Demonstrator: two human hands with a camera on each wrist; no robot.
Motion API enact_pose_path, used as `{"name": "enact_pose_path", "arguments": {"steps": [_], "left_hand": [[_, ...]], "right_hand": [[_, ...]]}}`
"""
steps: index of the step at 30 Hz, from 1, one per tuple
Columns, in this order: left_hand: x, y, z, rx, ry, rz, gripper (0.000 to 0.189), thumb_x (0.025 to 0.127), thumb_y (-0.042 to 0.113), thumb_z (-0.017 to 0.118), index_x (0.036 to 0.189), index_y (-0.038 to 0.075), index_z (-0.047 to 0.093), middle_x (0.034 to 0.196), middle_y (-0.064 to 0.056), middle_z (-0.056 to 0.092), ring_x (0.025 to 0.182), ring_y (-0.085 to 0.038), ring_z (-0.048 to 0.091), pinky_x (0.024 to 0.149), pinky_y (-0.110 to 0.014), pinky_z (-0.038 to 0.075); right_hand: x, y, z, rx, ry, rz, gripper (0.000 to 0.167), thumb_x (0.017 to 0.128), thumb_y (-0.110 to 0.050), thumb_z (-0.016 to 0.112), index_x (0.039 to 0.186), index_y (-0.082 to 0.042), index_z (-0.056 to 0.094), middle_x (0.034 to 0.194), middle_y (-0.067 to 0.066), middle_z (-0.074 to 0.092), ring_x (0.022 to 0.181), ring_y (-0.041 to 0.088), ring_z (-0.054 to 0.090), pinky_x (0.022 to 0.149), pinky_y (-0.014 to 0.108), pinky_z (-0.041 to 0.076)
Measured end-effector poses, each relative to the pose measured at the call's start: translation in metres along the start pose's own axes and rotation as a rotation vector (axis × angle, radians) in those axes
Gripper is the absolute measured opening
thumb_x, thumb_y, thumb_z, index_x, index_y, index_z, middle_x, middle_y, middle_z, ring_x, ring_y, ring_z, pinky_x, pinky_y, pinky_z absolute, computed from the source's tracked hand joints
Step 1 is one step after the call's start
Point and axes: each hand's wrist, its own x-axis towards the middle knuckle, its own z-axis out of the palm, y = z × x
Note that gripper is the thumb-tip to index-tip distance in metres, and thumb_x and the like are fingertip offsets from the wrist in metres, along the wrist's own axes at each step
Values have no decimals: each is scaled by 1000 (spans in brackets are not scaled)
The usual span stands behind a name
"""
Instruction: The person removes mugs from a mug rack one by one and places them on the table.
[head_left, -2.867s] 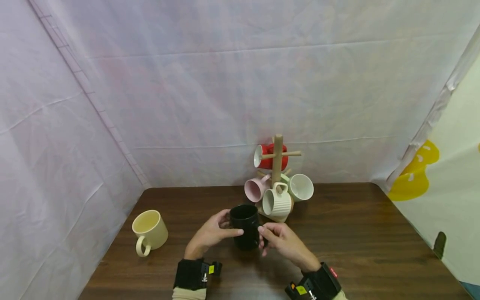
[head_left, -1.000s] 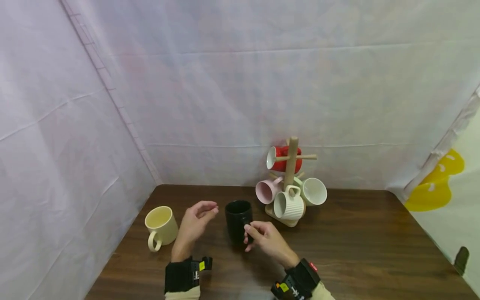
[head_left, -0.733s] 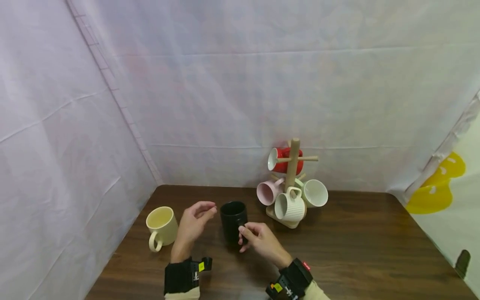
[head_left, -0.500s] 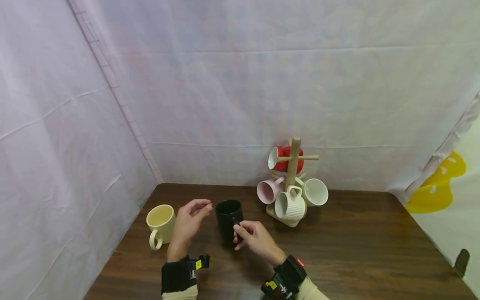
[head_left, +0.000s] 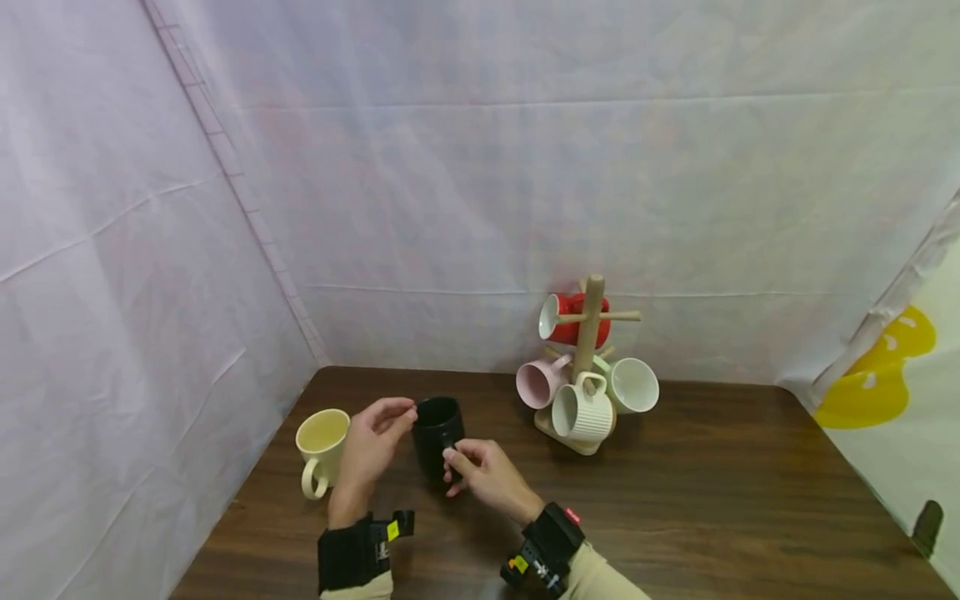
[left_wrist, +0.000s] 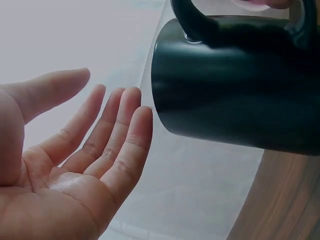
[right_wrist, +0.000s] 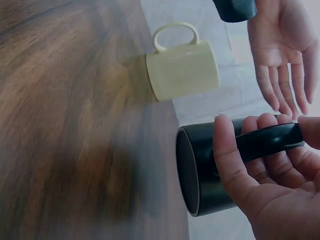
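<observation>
A black mug (head_left: 429,446) is held up off the table by its handle, which my right hand (head_left: 487,479) grips between thumb and curled fingers. The right wrist view shows its flat base (right_wrist: 187,172) and the handle inside my fingers. My left hand (head_left: 369,446) is beside the mug's rim, its fingers loosely extended and holding nothing. In the left wrist view, a narrow gap separates its fingertips from the black mug (left_wrist: 225,95). A pale yellow mug (head_left: 322,437) stands upright just left of my left hand, its handle toward me.
A wooden mug tree (head_left: 592,333) stands at the back right of the dark wood table (head_left: 712,483). On it hang a red mug (head_left: 562,327), a pink mug (head_left: 536,383), a ribbed white mug (head_left: 588,412) and a white mug (head_left: 633,385) with a pale green handle.
My left hand has let go of the black mug and drawn off to its left. My right hand has carried the mug leftward, away from the tree, toward my left hand.
</observation>
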Motion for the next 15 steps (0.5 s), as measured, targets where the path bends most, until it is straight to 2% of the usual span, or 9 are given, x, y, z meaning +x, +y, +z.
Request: {"name": "enact_pose_path", "arguments": {"steps": [5, 10, 15], "left_hand": [[-1, 0, -7, 38, 9, 11, 24, 95, 8, 66, 116, -4, 66, 117, -19, 68, 100, -15, 66, 82, -17, 49], [-4, 2, -14, 31, 10, 11, 27, 96, 7, 65, 119, -6, 63, 119, -20, 66, 98, -10, 64, 83, -17, 49], [-5, 3, -18, 36, 11, -11, 26, 95, 7, 66, 119, -4, 64, 119, -17, 66, 97, -8, 64, 85, -17, 49]], "right_hand": [[7, 0, 8, -2, 9, -1, 30, 102, -15, 55, 94, 13, 62, 86, 15, 62, 75, 29, 66, 67, 40, 60], [14, 1, 14, -15, 6, -12, 30, 102, -15, 56, 92, 11, 63, 86, 16, 63, 77, 36, 66, 67, 40, 60], [20, 4, 21, -3, 6, 6, 28, 102, -14, 56, 90, 11, 63, 83, 13, 62, 73, 25, 65, 66, 39, 60]]}}
